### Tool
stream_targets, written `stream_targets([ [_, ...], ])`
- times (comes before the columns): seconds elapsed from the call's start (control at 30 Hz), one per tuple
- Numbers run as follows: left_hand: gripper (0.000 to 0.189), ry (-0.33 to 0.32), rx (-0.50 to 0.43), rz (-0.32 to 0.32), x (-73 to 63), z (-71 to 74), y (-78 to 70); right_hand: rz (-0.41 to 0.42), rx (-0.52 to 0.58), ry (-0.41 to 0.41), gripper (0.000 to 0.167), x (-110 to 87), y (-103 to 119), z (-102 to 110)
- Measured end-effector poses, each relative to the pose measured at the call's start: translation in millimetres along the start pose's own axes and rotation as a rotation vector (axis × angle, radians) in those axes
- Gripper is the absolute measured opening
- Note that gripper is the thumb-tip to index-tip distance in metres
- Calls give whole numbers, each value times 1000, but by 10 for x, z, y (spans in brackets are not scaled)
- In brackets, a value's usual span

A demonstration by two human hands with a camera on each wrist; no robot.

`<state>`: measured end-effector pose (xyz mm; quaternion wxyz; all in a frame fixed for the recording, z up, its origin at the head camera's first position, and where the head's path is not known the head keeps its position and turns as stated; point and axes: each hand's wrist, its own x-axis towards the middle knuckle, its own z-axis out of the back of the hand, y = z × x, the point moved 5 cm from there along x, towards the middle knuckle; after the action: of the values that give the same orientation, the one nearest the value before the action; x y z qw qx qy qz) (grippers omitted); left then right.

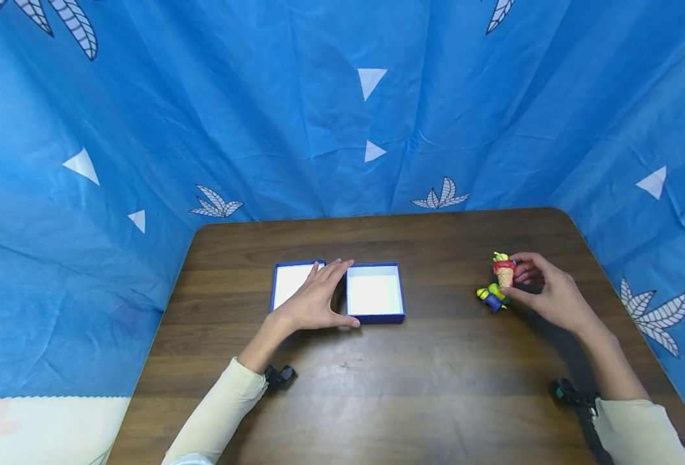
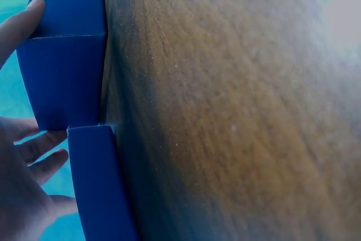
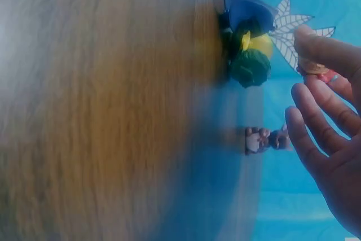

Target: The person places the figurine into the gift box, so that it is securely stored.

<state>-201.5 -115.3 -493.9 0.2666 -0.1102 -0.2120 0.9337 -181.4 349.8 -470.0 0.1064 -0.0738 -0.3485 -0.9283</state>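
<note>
Nearest us, cream sleeves (image 1: 226, 403) run up to both wrists; now the left hand (image 1: 313, 300) spreads wide, fingers nearly straight, thumb touching the front wall of the open blue box (image 1: 379, 319), a shallower blue lid (image 1: 286, 287) just left of it. And over on the right, the right hand (image 1: 551, 290) pinches an ice-cream-cone toy (image 1: 505, 276) above the wooden table (image 1: 412, 387), beside a blue, yellow and green toy (image 1: 492, 299)! Beyond hangs the blue curtain (image 1: 330, 116).

Two boxes (image 1: 383, 319), at least three toys (image 1: 505, 278).
</note>
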Motion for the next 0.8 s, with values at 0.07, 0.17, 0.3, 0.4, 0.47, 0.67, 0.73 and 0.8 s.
stream_targets([
  [0.07, 128, 7, -1, 3, -6, -8, -6, -2, 3, -1, 63, -1, 9, -26],
  [0.17, 127, 12, -2, 10, -12, -15, -9, -1, 9, -1, 62, 10, 20, -66],
  [0.3, 127, 7, -1, 12, -13, -14, -6, -7, 3, 7, 61, 30, 41, -96],
  [0.4, 127, -3, 7, 3, -4, -12, -5, -23, -13, 16, 61, 40, 59, -100],
  [0.47, 128, -10, 15, -3, 1, -12, -4, -31, -16, 23, 62, 48, 71, -105],
  [0.67, 128, -14, 7, -3, 1, -19, 6, -29, 6, 40, 62, 86, 113, -152],
  [0.73, 128, -13, 8, -1, 0, -17, 7, -32, 14, 45, 62, 97, 122, -164],
  [0.8, 128, -14, 11, 0, 1, -10, 6, -40, 17, 51, 62, 105, 130, -173],
])
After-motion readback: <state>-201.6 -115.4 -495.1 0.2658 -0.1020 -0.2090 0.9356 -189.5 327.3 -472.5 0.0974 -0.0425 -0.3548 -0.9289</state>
